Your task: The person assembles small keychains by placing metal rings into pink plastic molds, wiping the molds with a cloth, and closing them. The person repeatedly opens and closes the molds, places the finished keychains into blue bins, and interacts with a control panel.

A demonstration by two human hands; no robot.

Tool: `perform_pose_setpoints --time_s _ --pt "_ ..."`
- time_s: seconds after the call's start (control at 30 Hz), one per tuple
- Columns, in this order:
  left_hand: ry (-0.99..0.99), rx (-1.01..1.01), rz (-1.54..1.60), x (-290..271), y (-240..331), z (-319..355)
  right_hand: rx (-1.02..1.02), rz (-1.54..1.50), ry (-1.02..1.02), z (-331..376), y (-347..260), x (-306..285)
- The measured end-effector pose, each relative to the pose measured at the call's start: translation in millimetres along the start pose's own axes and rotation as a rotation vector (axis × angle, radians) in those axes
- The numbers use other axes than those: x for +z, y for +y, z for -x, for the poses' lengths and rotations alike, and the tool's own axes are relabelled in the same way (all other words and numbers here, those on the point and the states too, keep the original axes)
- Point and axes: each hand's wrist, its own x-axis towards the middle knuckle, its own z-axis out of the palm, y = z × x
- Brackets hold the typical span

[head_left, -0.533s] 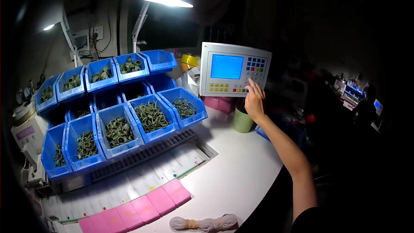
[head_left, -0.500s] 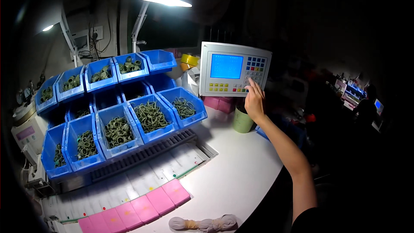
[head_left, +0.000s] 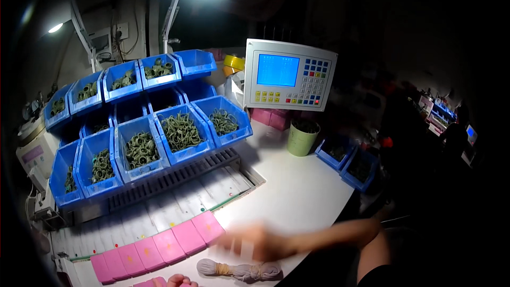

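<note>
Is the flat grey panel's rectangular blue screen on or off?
On: the screen glows bright blue, with faint lighter marks, on the panel.

A black sleeve (head_left: 380, 278), cut above the elbow (head_left: 373, 232), leaves the right forearm (head_left: 324, 237) bare, the right hand (head_left: 257, 242) and left hand (head_left: 179, 281) ungloved.

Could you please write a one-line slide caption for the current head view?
Left hand by a pink piece, blurred right hand near a tied grey bundle; blue bins and a control panel behind.
</note>
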Motion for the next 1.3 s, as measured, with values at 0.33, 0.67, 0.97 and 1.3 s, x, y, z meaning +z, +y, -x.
perform_pose_setpoints --time_s 0.33,0.67,0.97,1.3 --pt "-0.285 0.051 -0.229 18.3 11.6 43.3 -0.01 -0.451 -0.052 -7.6 -40.8 80.5" --pt "-0.456 0.184 -0.301 13.0 27.7 51.9 0.096 -0.067 -0.024 1.3 -54.7 103.1" --pt "-0.681 0.243 -0.337 0.4 37.6 60.7 0.517 -0.859 -0.359 -10.7 -53.7 135.6" --pt "-0.317 0.418 -0.195 -16.1 24.8 43.1 0.329 0.294 -0.299 28.9 -6.7 89.5"
